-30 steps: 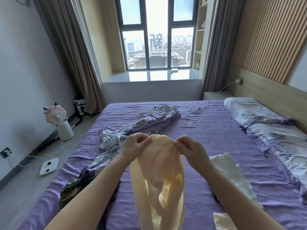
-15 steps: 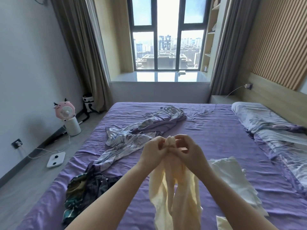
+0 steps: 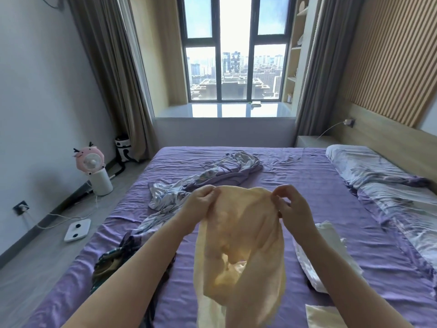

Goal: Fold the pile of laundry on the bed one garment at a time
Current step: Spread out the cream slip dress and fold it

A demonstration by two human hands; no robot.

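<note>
Both hands are raised over the purple-sheeted bed (image 3: 307, 185). The left hand (image 3: 201, 204) pinches one top corner of a pale yellow sheer garment (image 3: 241, 245); the right hand (image 3: 290, 207) pinches the other corner, fingers curled. The garment hangs spread between them, clear of the sheet at the top. On the bed lie a grey-lilac patterned garment (image 3: 212, 178) beyond the hands, a dark patterned garment (image 3: 111, 263) at the left edge and white fabric (image 3: 331, 252) to the right. A pink fan (image 3: 91, 162) stands on the floor.
</note>
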